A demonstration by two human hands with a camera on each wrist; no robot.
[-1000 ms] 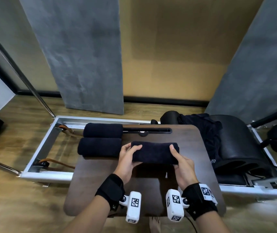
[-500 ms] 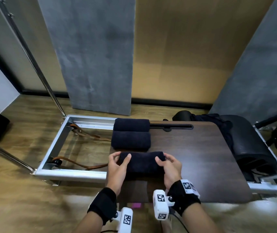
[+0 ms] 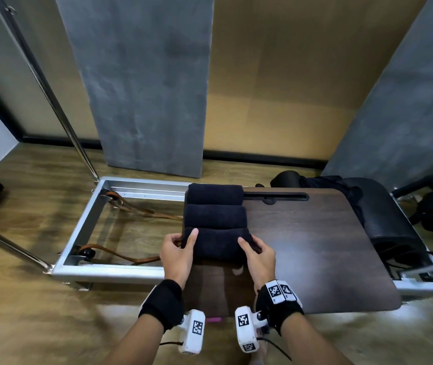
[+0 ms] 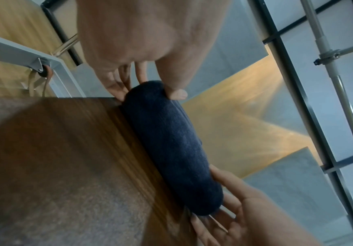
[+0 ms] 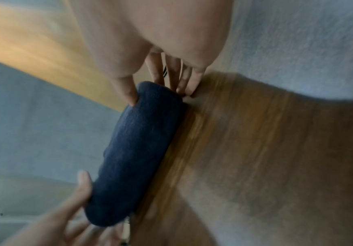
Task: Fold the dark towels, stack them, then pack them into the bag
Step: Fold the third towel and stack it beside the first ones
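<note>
Left hand (image 3: 176, 252) and right hand (image 3: 258, 255) grip opposite ends of a rolled dark towel (image 3: 218, 243) on the brown desk (image 3: 315, 246), touching two other rolled towels (image 3: 215, 205).

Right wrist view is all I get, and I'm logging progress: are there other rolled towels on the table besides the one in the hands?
Observer: Yes, two. A middle towel and a far towel lie beyond the held towel, side by side in a row.
Operator: Where on the table is that row?
Observer: At the left end of the table. The left hand grips the towel's end out past the edge, above a metal frame. The right hand grips the other end.
Operator: Anything left to fold?
Observer: Perhaps. A heap of dark cloth lies past the far right corner.
</note>
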